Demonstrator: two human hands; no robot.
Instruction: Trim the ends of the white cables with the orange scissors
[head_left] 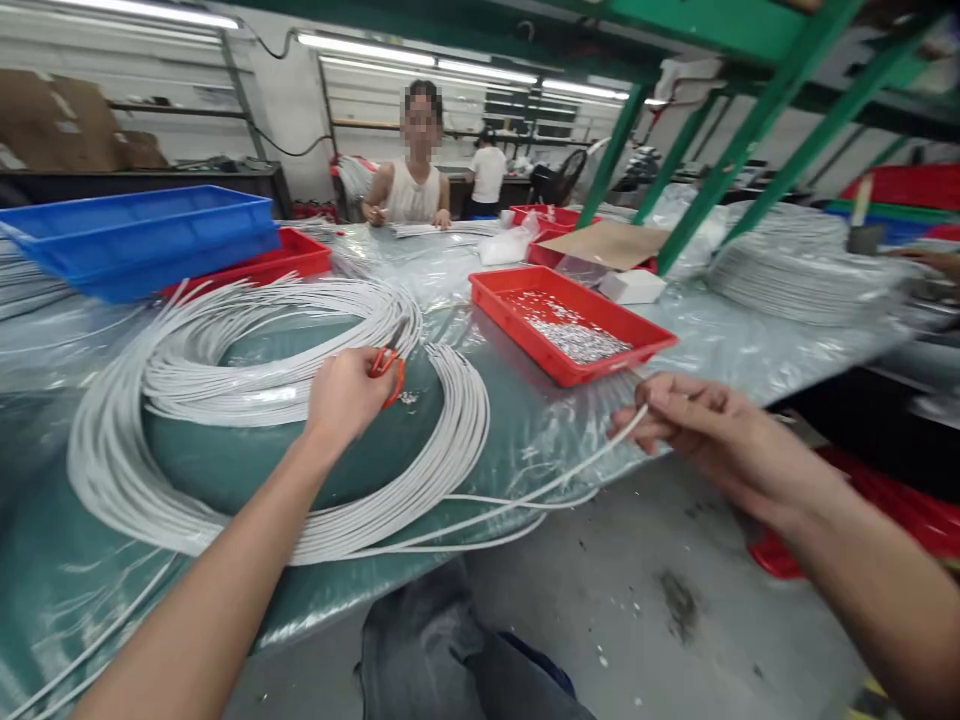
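My left hand [346,395] is closed around red-handled scissors [390,368], held over a large coil of white cable [225,400] that lies on the plastic-covered table [495,440]. My right hand [694,425] pinches the free end of a white cable strand [555,482] off the table's front edge. That strand runs back left to the coil.
A red tray [525,330] of small metal parts sits just beyond my right hand. Blue tray [142,235] and another red tray [292,255] stand far left. More cable coils [802,265] lie right. A person sits across the table [411,185]. Green frame posts [720,170] rise right.
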